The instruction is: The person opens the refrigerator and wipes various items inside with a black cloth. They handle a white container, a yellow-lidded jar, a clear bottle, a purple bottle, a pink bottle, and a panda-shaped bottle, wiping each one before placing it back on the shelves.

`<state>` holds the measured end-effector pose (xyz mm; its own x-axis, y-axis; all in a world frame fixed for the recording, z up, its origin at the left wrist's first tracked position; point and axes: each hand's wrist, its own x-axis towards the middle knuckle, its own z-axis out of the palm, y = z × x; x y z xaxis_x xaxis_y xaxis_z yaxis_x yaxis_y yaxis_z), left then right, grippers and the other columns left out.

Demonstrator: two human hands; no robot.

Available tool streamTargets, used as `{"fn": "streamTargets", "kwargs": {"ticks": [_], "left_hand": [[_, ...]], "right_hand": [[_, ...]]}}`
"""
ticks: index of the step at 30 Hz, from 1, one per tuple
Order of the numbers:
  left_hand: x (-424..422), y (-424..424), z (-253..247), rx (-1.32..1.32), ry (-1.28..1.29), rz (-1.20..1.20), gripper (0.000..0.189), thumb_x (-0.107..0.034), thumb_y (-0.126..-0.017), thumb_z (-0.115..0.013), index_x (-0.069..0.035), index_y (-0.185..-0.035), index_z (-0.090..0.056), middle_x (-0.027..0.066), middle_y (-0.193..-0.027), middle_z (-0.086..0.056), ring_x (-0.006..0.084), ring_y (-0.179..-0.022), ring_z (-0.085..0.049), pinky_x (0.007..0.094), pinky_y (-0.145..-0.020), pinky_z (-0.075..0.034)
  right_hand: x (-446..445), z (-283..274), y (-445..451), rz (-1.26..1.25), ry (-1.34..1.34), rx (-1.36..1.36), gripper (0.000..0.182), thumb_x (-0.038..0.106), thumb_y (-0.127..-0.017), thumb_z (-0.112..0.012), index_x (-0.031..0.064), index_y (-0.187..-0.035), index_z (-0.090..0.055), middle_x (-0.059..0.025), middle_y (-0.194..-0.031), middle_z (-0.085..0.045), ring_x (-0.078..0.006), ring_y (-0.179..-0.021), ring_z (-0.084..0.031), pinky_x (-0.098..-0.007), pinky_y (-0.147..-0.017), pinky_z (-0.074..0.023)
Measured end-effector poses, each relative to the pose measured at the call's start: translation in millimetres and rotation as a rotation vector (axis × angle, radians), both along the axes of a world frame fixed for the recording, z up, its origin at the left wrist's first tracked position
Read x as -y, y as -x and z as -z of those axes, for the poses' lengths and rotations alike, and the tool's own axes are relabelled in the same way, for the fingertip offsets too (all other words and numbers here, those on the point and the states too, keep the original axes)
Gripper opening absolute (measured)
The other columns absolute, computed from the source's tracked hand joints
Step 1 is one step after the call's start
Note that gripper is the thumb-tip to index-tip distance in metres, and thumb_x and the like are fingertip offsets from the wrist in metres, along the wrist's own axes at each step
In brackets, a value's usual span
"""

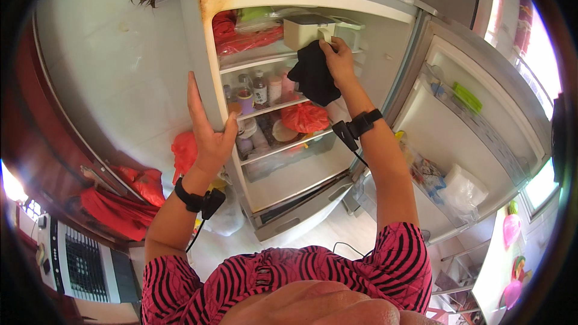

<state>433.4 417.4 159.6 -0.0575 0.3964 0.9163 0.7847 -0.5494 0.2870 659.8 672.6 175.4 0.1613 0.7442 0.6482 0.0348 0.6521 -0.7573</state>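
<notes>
My right hand (pixel 339 61) pinches a black cloth (pixel 313 74), which hangs down inside an open refrigerator (pixel 192 40). Just above its fingertips is the handle of a cream lidded box (pixel 300 32) on the top shelf; I cannot tell whether they touch. My left hand (pixel 208 140) lies flat along the left edge of the refrigerator, thumb apart from the straight fingers, holding nothing. Behind the cloth, the middle shelf carries a dark bottle (pixel 260 88) and a purple jar (pixel 245 100). A tied red plastic bag (pixel 305 117) lies on the shelf below.
The refrigerator door (pixel 474 113) swings out to the right, with a green container (pixel 467 97) and bagged items in its racks. Beneath the compartment, a lower drawer (pixel 302 214) juts forward. Red bags (pixel 140 183) sit at the left. A thin cable (pixel 350 246) trails near the floor.
</notes>
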Motion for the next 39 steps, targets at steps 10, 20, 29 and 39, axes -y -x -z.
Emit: {"fn": "streamTargets", "kwargs": {"ticks": [10, 20, 29, 39], "left_hand": [[-1.6, 0.8, 2.8, 0.122, 0.056, 0.075, 0.087, 0.0, -0.078, -0.061, 0.004, -0.149, -0.01, 0.0238, -0.155, -0.015, 0.0354, -0.143, -0.02, 0.0413, -0.116, -0.018], [-0.1, -1.7, 2.5, 0.168, 0.044, 0.172, 0.086, 0.004, -0.078, -0.06, 0.004, -0.149, -0.01, 0.024, -0.155, -0.014, 0.0354, -0.141, -0.024, 0.041, -0.113, -0.027], [-5.5, 4.2, -0.8, -0.019, -0.02, 0.043, 0.088, -0.002, -0.081, -0.06, 0.005, -0.15, -0.006, 0.0219, -0.153, -0.019, 0.0288, -0.14, -0.027, 0.0364, -0.113, -0.024], [-6.4, 3.3, -1.3, 0.042, -0.036, 0.138, 0.086, 0.002, -0.078, -0.059, 0.005, -0.149, -0.011, 0.0245, -0.154, -0.018, 0.036, -0.142, -0.023, 0.041, -0.114, -0.022]], "right_hand": [[17.3, 17.0, -31.2, 0.197, -0.065, 0.023, 0.076, 0.036, -0.072, -0.083, -0.0028, -0.126, -0.046, -0.0217, -0.114, -0.057, -0.0252, -0.084, -0.057, -0.0365, -0.078, -0.0477], [-8.0, -8.8, -35.3, 0.161, 0.039, 0.233, 0.115, 0.047, -0.063, -0.087, -0.0161, -0.14, -0.028, -0.0338, -0.136, -0.044, -0.0371, -0.129, -0.045, -0.04, -0.105, -0.0378], [-22.9, 8.2, -47.3, 0.085, -0.009, 0.199, 0.108, 0.039, -0.067, -0.086, -0.0098, -0.144, -0.028, -0.0283, -0.132, -0.049, -0.0303, -0.122, -0.05, -0.0362, -0.097, -0.0443], [33.3, 57.7, -50.2, -0.031, 0.223, 0.213, 0.052, 0.03, -0.082, -0.076, -0.0047, -0.117, -0.059, -0.0144, -0.111, -0.063, -0.0211, -0.096, -0.06, -0.0282, -0.083, -0.0465]]}}
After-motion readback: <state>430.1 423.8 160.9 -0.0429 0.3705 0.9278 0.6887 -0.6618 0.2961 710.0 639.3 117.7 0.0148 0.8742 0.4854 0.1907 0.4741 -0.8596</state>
